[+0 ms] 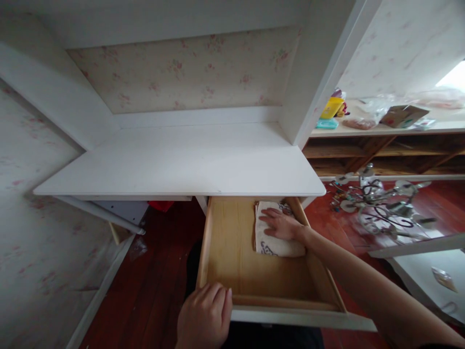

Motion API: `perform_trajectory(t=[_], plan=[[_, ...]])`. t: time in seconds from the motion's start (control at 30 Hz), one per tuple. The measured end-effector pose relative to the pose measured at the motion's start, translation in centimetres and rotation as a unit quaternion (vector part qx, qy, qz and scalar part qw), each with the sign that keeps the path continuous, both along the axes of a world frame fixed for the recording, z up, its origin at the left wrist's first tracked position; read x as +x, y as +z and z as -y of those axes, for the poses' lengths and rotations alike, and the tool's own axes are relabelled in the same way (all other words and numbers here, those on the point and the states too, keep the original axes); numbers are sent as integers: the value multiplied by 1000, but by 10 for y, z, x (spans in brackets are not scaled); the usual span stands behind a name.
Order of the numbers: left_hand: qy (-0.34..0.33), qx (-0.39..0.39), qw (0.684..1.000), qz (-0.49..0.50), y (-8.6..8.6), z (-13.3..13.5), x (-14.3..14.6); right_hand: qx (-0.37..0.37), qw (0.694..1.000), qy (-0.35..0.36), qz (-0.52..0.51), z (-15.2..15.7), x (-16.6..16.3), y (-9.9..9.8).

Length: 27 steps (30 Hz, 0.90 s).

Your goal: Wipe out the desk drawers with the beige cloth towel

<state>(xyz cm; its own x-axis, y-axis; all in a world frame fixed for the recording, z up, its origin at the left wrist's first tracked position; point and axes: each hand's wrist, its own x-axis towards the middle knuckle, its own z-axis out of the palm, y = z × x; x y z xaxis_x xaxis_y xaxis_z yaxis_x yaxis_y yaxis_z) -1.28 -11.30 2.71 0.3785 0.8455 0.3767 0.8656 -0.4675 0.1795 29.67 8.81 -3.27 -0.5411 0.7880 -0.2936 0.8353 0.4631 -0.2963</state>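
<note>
The right hand [281, 224] lay flat with its fingers spread on a folded white towel [276, 240] inside the open wooden drawer [232, 252] under the white table [181, 165], while the left hand [205, 317] curled over the drawer's front edge.

No readable text anywhere in view.

The folded cloth [276, 237] in the drawer [232, 252] carries a dark swirling pattern, but it forms no letters. The cardboard box [403, 115] and the yellow packet [331, 107] on the far shelf [385, 130] are too small and blurred for any print or brand to be made out. The wallpaper [189, 72] shows only faint flowers, and the white counter [189, 165] bears no label, number or sign.
</note>
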Motion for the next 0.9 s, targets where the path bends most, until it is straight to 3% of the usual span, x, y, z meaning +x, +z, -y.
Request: perform_trajectory(t=[0.13,0.37,0.63,0.9], plan=[[10,-6,1000,2,0,1,1,-43,998,50,-24,28,7,1],[10,-17,1000,9,2,1,2,-122,990,70,12,85,7,7],[15,-16,1000,0,2,1,2,-111,990,88,12,77,-14,5],[37,-28,999,-3,2,5,3,-70,990,126,-9,65,-93,-4]])
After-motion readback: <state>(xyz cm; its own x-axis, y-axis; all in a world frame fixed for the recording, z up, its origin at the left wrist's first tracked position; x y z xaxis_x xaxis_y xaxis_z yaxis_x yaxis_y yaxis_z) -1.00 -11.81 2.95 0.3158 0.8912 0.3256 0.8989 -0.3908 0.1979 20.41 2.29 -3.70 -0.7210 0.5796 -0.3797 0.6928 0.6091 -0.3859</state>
